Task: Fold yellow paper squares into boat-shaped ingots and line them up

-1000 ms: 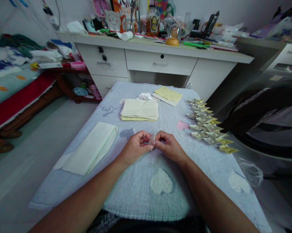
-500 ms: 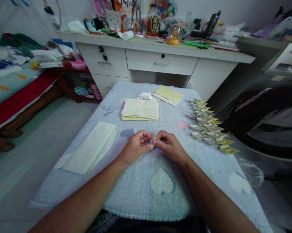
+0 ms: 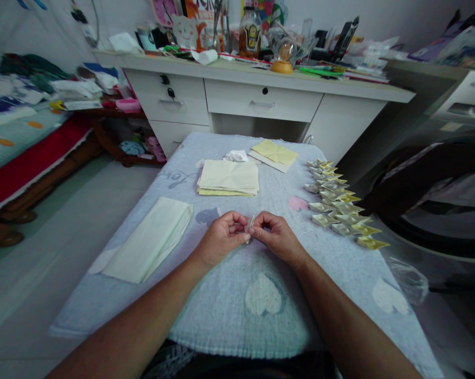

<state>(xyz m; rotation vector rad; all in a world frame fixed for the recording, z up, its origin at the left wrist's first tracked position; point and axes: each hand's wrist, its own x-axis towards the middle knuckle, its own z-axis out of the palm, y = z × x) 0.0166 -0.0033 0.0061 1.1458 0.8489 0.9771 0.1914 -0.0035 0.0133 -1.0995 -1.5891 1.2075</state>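
Note:
A small folded piece of paper (image 3: 250, 224) is pinched between my two hands above the cloth-covered table. My left hand (image 3: 224, 236) grips its left side with thumb and fingers. On the other side, my right hand (image 3: 276, 235) squeezes it between thumb and bent forefinger. The fingers hide part of the paper. Beyond my hands lies a stack of cream and yellow paper sheets (image 3: 228, 177). Rows of small folded paper boats (image 3: 342, 202) stand to the right. A long folded pale green sheet (image 3: 150, 239) lies to the left.
The light blue cloth (image 3: 217, 316) covers the table. Yellow and white sheets (image 3: 275, 152) and a crumpled white paper (image 3: 236, 156) lie at its far side. Behind stands a white desk (image 3: 261, 100) crowded with jars and other items. A front-loading washing machine (image 3: 454, 173) is on the right.
Both hands stay almost where they were, still pinching the folded paper. The paper's tilt has shifted very slightly. Nothing else has visibly moved.

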